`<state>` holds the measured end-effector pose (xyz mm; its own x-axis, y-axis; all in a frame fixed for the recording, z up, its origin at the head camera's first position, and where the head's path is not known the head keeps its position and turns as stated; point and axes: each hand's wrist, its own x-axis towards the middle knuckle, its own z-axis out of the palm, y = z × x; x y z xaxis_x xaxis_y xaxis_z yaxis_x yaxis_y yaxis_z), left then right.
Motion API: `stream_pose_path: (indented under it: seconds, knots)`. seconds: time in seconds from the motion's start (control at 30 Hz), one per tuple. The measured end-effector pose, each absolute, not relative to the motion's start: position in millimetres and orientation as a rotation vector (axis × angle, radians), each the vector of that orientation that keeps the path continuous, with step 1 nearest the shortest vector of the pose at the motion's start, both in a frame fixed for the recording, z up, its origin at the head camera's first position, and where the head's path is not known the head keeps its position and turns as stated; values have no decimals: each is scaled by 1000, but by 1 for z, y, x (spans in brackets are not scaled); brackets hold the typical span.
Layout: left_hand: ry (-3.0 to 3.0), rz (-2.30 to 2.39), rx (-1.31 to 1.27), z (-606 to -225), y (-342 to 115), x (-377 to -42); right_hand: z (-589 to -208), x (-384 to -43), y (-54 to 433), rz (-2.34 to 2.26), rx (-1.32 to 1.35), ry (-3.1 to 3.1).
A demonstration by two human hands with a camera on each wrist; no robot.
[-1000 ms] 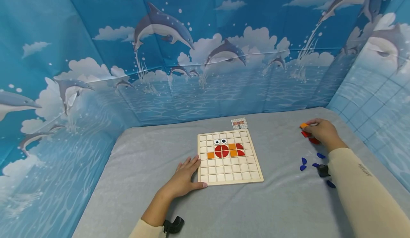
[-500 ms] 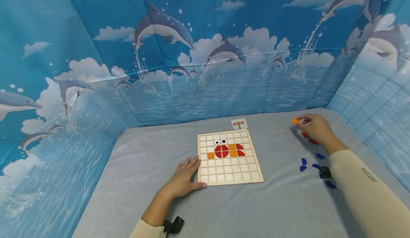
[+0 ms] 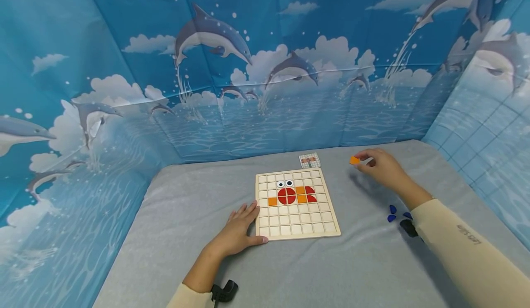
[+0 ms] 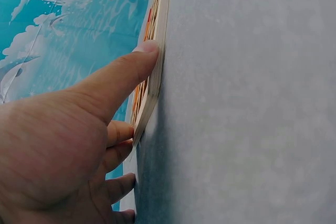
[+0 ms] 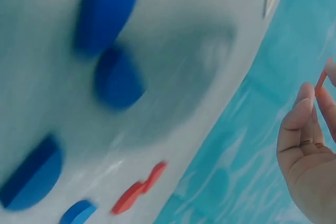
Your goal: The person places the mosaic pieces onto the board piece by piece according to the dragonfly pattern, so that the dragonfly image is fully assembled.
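My right hand (image 3: 383,167) pinches an orange square tile (image 3: 354,160) between thumb and fingertips, above the cloth to the right of the wooden grid board (image 3: 296,218). In the right wrist view the tile (image 5: 321,81) shows edge-on. On the board lie a red circle (image 3: 286,196) made of pieces, orange squares (image 3: 301,194), red curved pieces (image 3: 310,194) and two white eye pieces (image 3: 285,183). My left hand (image 3: 233,234) rests at the board's near left corner, fingers spread and straight. Its thumb (image 4: 126,74) touches the front edge.
A small pattern card (image 3: 309,160) lies just behind the board. Several blue half-round pieces (image 3: 391,217) lie on the grey cloth (image 3: 356,271) near my right forearm. Red pieces (image 5: 127,198) show in the right wrist view. A dolphin-print curtain (image 3: 256,114) hangs behind and at the sides.
My right hand has lifted the orange tile off the cloth beside the red pieces and carried it left toward the board. The left hand has stayed at the board's corner.
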<state>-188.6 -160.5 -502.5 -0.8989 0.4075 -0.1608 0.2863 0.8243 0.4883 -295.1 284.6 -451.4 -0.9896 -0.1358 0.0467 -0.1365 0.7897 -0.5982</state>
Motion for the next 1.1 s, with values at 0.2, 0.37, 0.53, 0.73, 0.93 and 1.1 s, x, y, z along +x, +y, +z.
stream_pose_path:
  seconds: [0.2,0.37,0.53,0.73,0.93,1.1]
  knots:
    - [2745,683,529,-501,-160,-189,-449,-291,254,1031,329,-2959]
    - [2742,680,533,-502,-160,-189,-453,-290,231,1033,395,-2955]
    - [2738,681,531,-502,-160,-189,-454,-289,211,1044,464,-2957]
    - [2741,680,533,-502,-160,-188,-453,-288,189,1026,536,-2957]
    - [2738,683,530,-501,-159,-188,-453,-289,164,1052,629,-2945]
    - [2741,681,525,-501,-159,-189,-457,-294,140,1057,719,-2935]
